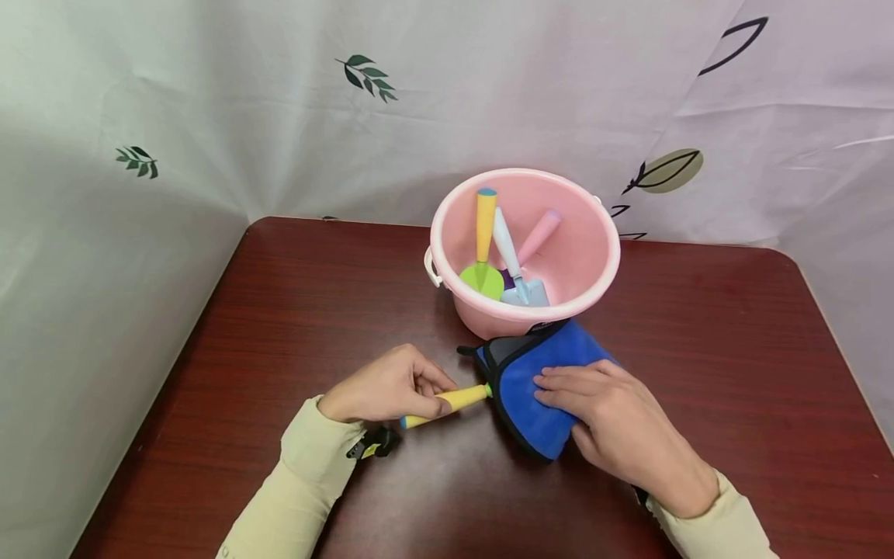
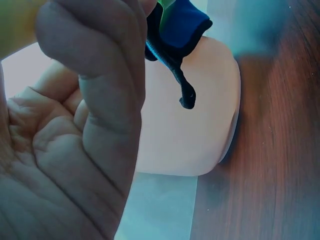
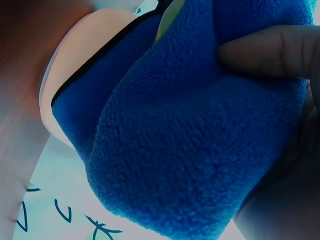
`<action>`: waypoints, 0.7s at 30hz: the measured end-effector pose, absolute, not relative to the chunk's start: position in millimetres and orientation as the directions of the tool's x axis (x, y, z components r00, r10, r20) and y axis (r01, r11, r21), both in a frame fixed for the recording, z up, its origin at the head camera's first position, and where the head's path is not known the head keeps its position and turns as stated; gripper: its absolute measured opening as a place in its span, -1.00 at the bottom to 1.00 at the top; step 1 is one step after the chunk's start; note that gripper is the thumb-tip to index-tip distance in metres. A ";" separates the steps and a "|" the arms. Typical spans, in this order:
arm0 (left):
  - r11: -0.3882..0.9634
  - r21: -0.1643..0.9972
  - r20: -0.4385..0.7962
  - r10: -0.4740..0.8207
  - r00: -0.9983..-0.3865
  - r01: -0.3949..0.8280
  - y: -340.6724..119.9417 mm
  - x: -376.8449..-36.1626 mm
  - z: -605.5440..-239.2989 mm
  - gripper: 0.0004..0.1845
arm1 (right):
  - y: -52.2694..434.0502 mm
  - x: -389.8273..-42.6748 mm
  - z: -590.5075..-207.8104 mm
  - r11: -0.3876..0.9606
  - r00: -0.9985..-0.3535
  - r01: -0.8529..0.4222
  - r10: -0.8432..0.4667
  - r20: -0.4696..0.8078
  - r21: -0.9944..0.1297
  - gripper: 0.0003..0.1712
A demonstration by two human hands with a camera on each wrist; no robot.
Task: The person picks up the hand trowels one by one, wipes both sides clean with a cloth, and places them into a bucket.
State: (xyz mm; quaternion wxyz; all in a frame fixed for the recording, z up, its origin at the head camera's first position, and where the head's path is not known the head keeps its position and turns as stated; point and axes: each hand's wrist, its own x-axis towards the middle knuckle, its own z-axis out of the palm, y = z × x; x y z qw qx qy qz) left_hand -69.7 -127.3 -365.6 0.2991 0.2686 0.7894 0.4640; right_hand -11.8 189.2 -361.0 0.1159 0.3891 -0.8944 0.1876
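My left hand [image 1: 391,386] pinches the yellow, blue-tipped handle [image 1: 464,398] of a toy tool between thumb and fingers. The tool's far end lies inside a folded blue towel [image 1: 527,388] with black edging, so its head is mostly hidden; a bit of green [image 3: 170,19] peeks out in the right wrist view. From the other side my right hand [image 1: 621,419] grips the towel around that end, the thumb pressed into the plush. A black hanging loop [image 2: 186,92] dangles from the towel in the left wrist view.
Just behind the towel stands a pink bucket [image 1: 482,317] with a white handle lug. Inside it lean a yellow-handled tool [image 1: 485,225] with a green round head, a light blue shovel [image 1: 506,242] and a pink handle [image 1: 541,234]. A patterned curtain [image 1: 279,116] borders the brown table [image 1: 293,303].
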 end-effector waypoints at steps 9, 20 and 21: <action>0.432 0.889 -0.220 0.698 -0.681 0.155 -131.8 -72.3 -363.4 -0.80 | 193.9 -13.2 -358.0 0.641 -0.671 -0.735 -0.639 0.375 -0.223 -0.46; 0.436 0.889 -0.231 0.696 -0.680 0.143 -138.7 -73.5 -361.2 -0.79 | 198.1 -16.0 -356.9 0.649 -0.656 -0.736 -0.616 0.436 -0.190 -0.49; 0.436 0.889 -0.233 0.695 -0.680 0.141 -139.4 -74.0 -361.4 -0.79 | 198.4 -16.2 -356.9 0.649 -0.653 -0.737 -0.615 0.442 -0.186 -0.50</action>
